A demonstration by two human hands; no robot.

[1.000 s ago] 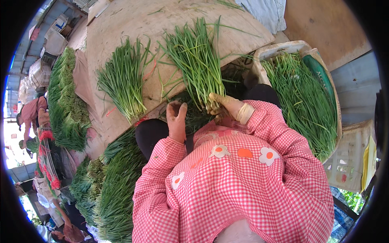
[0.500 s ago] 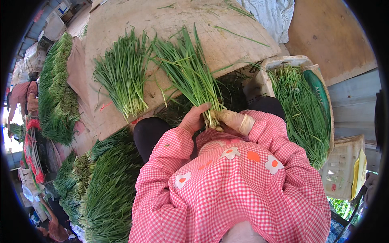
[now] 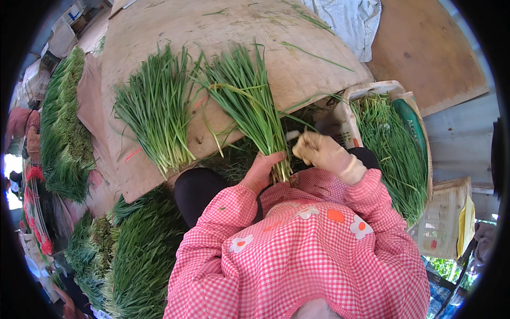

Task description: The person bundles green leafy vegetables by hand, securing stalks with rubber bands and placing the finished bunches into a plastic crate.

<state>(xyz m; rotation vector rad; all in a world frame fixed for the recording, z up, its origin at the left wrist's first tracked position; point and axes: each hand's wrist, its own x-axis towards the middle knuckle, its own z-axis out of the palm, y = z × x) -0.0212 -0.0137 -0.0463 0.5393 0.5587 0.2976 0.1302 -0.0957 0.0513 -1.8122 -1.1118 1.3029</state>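
Observation:
My left hand (image 3: 262, 171) is closed around the lower stems of a bunch of garlic chives (image 3: 245, 95), whose leaves fan out over the board's near edge. Just right of those stems is my right hand (image 3: 324, 154), in a pale glove, raised and apart from the bunch. Its fingers look curled and slightly blurred; what they hold, if anything, cannot be made out. A small whitish shape shows beside the fingertips. To the left on the board lies a second bunch of chives (image 3: 156, 109), its pale stem ends toward me.
The wooden board (image 3: 159, 29) has a few loose blades on it. At right stands a white crate (image 3: 345, 114) full of chives. Large chive heaps (image 3: 141, 255) lie at lower left, with another stack (image 3: 66, 122) farther left. A pale cloth (image 3: 350, 24) hangs at the back.
My right hand has come away from the stem ends and moved up and right. The left hand keeps its hold on the chives, and the bunch stands a little steeper.

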